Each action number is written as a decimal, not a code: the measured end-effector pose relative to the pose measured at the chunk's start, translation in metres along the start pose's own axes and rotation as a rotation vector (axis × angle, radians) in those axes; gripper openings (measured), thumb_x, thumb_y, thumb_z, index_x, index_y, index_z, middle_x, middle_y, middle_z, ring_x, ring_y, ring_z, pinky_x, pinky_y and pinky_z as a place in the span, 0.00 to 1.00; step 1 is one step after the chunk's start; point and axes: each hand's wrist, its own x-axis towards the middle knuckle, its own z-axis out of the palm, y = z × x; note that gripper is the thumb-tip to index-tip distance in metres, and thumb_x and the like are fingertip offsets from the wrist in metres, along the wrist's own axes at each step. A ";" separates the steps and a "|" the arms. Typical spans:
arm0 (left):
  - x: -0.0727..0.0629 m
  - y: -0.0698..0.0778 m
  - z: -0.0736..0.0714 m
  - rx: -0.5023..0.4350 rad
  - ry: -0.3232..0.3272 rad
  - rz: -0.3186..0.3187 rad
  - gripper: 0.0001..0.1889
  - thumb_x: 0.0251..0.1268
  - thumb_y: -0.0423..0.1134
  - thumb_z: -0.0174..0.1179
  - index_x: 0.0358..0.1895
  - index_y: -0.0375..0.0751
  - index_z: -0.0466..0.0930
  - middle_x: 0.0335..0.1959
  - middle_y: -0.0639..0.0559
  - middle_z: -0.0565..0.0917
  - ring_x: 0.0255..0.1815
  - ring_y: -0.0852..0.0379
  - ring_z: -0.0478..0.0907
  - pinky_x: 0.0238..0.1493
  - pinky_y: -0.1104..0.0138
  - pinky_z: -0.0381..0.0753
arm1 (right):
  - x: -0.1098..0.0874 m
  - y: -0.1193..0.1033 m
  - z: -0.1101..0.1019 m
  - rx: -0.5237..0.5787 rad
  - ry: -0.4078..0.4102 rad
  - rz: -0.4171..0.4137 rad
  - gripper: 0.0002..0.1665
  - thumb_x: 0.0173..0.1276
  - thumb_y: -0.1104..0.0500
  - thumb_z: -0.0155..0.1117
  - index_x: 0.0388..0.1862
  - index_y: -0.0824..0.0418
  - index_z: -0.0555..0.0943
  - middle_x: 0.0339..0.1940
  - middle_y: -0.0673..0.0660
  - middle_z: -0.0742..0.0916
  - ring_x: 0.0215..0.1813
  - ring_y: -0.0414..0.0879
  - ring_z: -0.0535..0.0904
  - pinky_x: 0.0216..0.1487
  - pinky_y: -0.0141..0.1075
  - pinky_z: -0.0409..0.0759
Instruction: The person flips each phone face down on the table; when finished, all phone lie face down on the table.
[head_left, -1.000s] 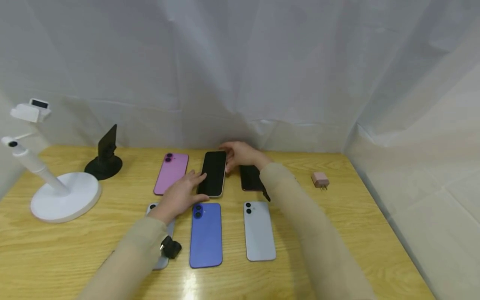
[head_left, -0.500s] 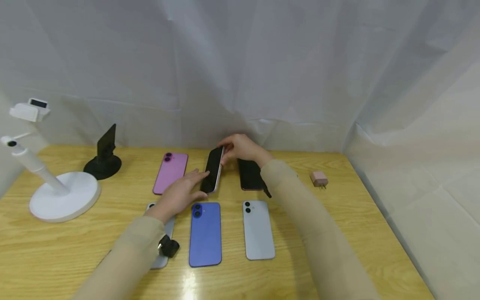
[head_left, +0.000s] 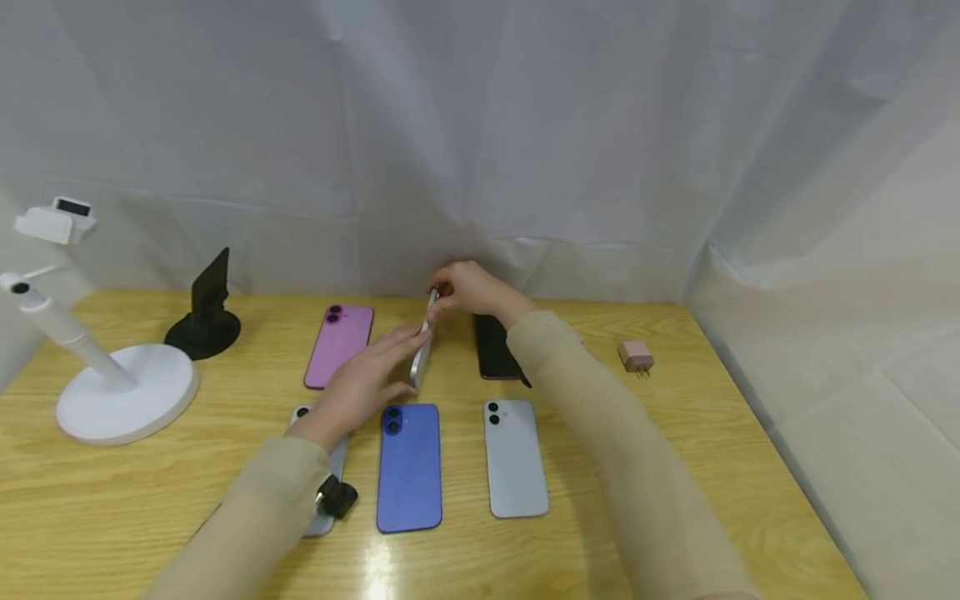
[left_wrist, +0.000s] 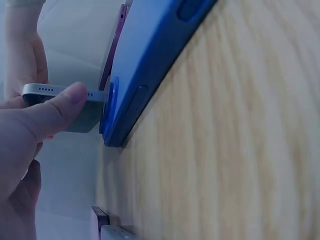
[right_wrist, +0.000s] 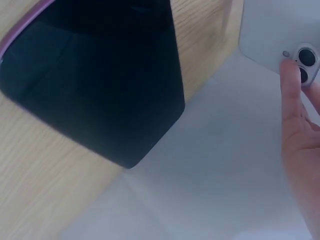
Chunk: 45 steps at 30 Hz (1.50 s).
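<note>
A white smartphone (head_left: 421, 363) stands on its long edge at the back middle of the table. In the right wrist view its pale back (right_wrist: 267, 30) shows two camera lenses. My right hand (head_left: 480, 292) pinches its far end, the thumb on the back by the lenses. My left hand (head_left: 360, 387) holds the near end; in the left wrist view the thumb (left_wrist: 75, 95) lies on the end with the port. A blue phone (head_left: 409, 471) lies back up just in front. To the right lies a phone with a black screen (head_left: 493, 346), partly behind my right arm.
A pink phone (head_left: 339, 346) lies at the back left, a white phone (head_left: 516, 458) at the front right. Another pale phone (head_left: 322, 523) is partly under my left arm. A black stand (head_left: 206, 325), a white stand (head_left: 127, 396) and a pink charger (head_left: 636, 356) stand farther out.
The white phone has gone from lying screen up to standing on its long edge, its right side lifted by my right hand. The left hand has stayed by its near end.
</note>
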 end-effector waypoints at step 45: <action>-0.008 -0.009 0.007 0.004 -0.067 -0.334 0.38 0.52 0.50 0.72 0.62 0.30 0.72 0.65 0.30 0.68 0.67 0.34 0.62 0.65 0.44 0.63 | 0.009 -0.004 0.047 -0.073 -0.099 0.125 0.26 0.63 0.59 0.69 0.60 0.63 0.77 0.52 0.56 0.82 0.52 0.46 0.75 0.54 0.33 0.73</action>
